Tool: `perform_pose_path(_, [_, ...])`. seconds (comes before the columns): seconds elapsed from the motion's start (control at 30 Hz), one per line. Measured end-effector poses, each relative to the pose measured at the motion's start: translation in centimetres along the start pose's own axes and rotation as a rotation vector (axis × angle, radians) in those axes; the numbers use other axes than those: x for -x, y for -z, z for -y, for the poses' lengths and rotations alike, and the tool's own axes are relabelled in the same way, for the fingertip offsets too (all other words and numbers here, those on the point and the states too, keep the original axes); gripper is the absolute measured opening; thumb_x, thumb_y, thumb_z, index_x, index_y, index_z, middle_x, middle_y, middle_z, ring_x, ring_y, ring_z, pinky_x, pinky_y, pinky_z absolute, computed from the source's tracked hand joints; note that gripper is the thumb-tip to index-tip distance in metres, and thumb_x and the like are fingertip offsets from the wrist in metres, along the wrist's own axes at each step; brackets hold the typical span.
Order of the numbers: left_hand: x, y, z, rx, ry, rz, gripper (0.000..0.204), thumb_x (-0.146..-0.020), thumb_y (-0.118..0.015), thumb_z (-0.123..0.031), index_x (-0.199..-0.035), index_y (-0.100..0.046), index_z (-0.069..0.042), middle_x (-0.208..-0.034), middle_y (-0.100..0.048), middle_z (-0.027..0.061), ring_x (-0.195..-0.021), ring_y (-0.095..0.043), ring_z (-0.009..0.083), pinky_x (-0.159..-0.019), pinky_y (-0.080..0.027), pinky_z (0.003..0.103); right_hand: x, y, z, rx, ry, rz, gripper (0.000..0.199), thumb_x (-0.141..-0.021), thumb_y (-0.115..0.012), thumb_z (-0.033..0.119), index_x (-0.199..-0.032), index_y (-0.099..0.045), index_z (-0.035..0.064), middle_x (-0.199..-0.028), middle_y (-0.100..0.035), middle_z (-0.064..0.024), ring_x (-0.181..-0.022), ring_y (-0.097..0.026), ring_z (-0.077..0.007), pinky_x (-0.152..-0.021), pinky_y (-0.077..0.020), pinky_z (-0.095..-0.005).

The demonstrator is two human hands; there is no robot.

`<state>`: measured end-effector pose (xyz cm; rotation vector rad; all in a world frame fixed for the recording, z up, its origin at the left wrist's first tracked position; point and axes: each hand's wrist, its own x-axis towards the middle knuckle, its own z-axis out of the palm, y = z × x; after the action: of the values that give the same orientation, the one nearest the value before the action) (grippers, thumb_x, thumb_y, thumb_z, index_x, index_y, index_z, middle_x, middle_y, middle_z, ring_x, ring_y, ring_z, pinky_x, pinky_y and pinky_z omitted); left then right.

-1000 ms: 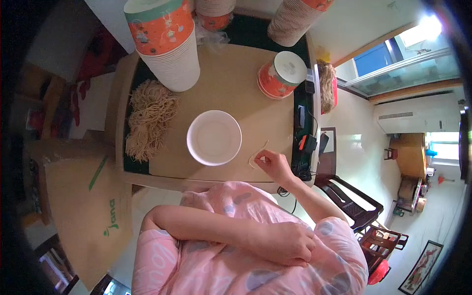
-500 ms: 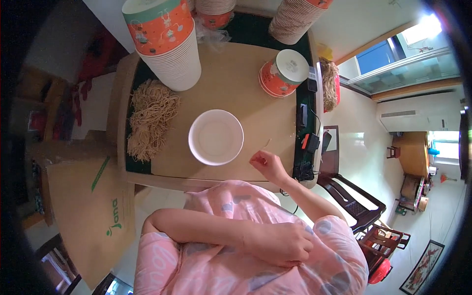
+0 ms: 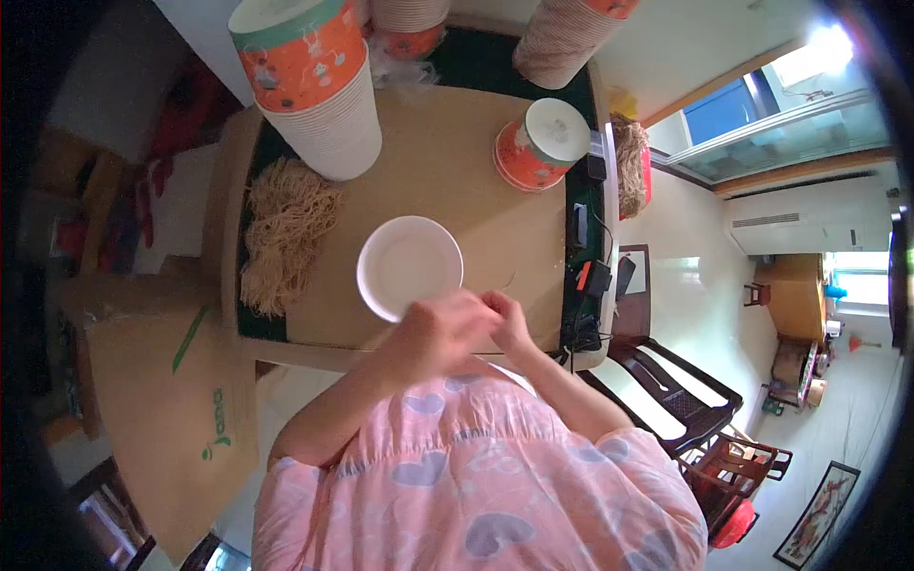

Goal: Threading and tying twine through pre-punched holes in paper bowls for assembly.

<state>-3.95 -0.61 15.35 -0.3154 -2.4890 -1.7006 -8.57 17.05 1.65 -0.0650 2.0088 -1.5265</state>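
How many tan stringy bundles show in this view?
2: one tan bundle left of the white round bowl; another bundle beyond the right edge of the cardboard-topped table. Others may be hidden.

Green tabletop (image 3: 476,59) under cardboard sheet (image 3: 433,162) with 1 white bowl (image 3: 409,266), tan strings (image 3: 286,238), stacked tubs (image 3: 333,128)

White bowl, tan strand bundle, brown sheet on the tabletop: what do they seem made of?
White bowl: probably paper with a smooth, faintly glossy coating; the rim looks rolled, but plastic is possible.
Tan strand bundle: matte fibre, perhaps cotton or jute string, with thin, tangled strands.
Brown sheet: likely matte cardboard, judging by its flat, dull face.
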Motion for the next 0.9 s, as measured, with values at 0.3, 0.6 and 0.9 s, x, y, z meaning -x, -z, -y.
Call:
perform_pose_path(0.3, [3.0,-3.7,11.0,-0.246,0.413,-0.103,0.013,-0.076,-0.062,-0.01,-0.088,-0.066,-0.006,-0.084,-0.062,0.0107,-0.082,-0.06,0.0271,-0.074,-0.048,0.037,-1.1,-2.6,-0.8,-0.27,-0.174,-0.026,0.017,-0.085,-0.062,0.018,-0.09,-0.06,0.0022,-0.078,-0.062,-0.0025,-0.066,-0.058,-0.0094,-0.058,-0.0463,-0.0224])
perform_pose_path(0.6, [2.1,-3.7,11.5,-0.298,0.397,-0.069,0.012,-0.073,-0.059,-0.007,-0.084,-0.065,-0.006,-0.083,-0.061,0.011,-0.084,-0.058,0.0293,-0.075,-0.047,0.04,-1.4,-2.7,-0.5,-0.313,-0.172,0.003,0.017,-0.086,-0.062,0.017,-0.093,-0.06,0.0023,-0.08,-0.062,-0.0022,-0.067,-0.058,-0.0098,-0.059,-0.0468,-0.0228])
perform_pose_path(0.9, [2.1,-4.1,11.6,-0.297,0.432,-0.033,0.01,-0.076,-0.058,-0.011,-0.082,-0.065,-0.007,-0.082,-0.062,0.0112,-0.082,-0.059,0.0291,-0.074,-0.048,0.04,-1.5,-2.6,-1.1,-0.281,-0.173,0.042,0.015,-0.087,-0.059,0.017,-0.093,-0.06,0.0041,-0.081,-0.061,-0.001,-0.07,-0.057,-0.0088,-0.062,-0.0462,-0.0221])
